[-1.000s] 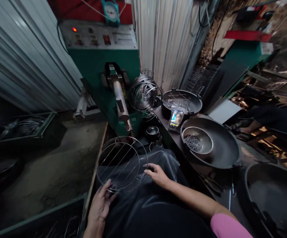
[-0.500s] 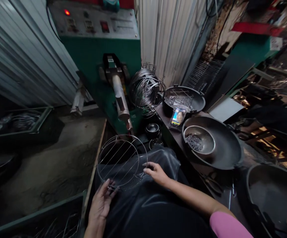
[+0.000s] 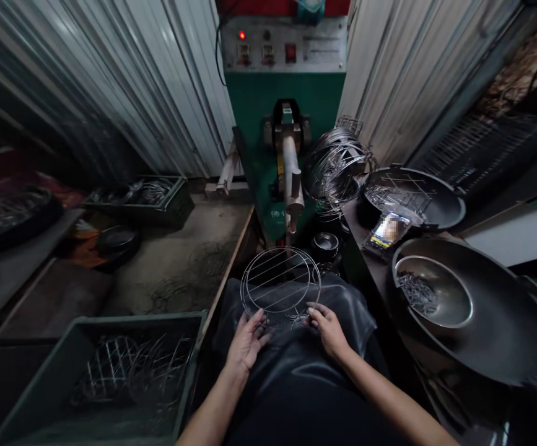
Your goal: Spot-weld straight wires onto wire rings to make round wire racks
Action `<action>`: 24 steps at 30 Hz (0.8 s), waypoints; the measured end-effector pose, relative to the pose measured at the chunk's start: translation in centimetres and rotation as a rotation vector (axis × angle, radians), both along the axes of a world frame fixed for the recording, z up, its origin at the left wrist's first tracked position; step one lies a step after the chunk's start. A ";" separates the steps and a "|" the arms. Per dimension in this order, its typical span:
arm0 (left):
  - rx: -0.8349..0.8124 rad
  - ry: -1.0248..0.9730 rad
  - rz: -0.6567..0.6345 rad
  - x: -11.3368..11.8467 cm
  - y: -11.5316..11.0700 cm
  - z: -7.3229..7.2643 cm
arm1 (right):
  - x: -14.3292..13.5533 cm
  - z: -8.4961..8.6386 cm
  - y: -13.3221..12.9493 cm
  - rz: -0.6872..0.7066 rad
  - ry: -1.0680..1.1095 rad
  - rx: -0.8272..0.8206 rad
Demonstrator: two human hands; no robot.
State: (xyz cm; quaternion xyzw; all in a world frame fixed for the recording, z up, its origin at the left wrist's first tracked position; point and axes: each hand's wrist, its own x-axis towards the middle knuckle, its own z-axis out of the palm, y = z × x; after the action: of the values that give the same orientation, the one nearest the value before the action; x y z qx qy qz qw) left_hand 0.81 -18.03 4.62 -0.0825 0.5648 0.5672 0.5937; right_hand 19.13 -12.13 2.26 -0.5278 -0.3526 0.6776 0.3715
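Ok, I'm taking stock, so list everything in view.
Wire rack: one, silver, above lap
Machine: one, green, centre back
Wire bundle: one, silver, right of machine
Large pans: at least two, dark, right
Metal bowl: one, silver, in nearer pan
Small metal pieces: uncounted, grey, in bowl
Packet: one, multicoloured, beside farther pan
Dishes: two or more, dark, below machine
Crates: two, green, left
Corrugated panels: uncounted, grey, behind machine
Cloth: one, black, across lap
Left hand: one, bare, holding rack
Right hand: one, bare, holding rack

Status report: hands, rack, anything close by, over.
Left hand, right hand: holding near rim. Wire rack: over dark cloth. Machine arm: beyond far rim.
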 end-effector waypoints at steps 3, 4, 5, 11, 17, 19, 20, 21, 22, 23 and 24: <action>-0.028 0.012 0.004 0.0 0.5 0.3 | 0.0 0.2 -0.2 -0.004 -0.002 0.029; -0.042 0.009 0.002 -0.1 0.7 0.5 | 0.0 0.3 -0.3 -0.001 -0.009 0.046; -0.059 0.006 0.004 -0.2 0.9 0.7 | 0.0 0.4 -0.4 0.006 -0.020 0.065; -0.043 0.084 0.018 -1.1 1.5 0.7 | -0.2 -0.2 -0.7 0.039 -0.044 0.165; -0.015 0.117 0.002 -1.6 1.0 -1.7 | -0.3 -1.3 -0.7 0.068 -0.067 0.241; -0.012 0.142 0.005 -2.1 0.6 -2.7 | -0.3 -1.6 -0.8 0.114 -0.107 0.281; -0.015 0.161 0.002 -2.4 0.4 -3.2 | -0.3 -1.8 -0.8 0.151 -0.131 0.298; -0.021 0.180 -0.001 -2.9 0.2 -3.7 | -0.2 -1.9 -0.9 0.195 -0.154 0.307; -0.030 0.194 -0.007 -3.6 0.0 -4.3 | -0.1 -2.1 -0.8 0.245 -0.177 0.309; -0.043 0.201 -0.014 -4.3 -0.3 -4.9 | 0.0 -2.3 -0.7 0.299 -0.200 0.303; -0.050 0.201 -0.027 -5.0 -0.5 -5.4 | 0.3 -2.5 -0.5 0.347 -0.224 0.294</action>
State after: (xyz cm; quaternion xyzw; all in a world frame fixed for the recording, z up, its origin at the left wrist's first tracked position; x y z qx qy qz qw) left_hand -4.22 -18.52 -0.82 -0.0323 0.6364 0.5504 0.5394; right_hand 19.39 -12.66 -0.19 -0.4715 -0.5713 0.6101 0.2812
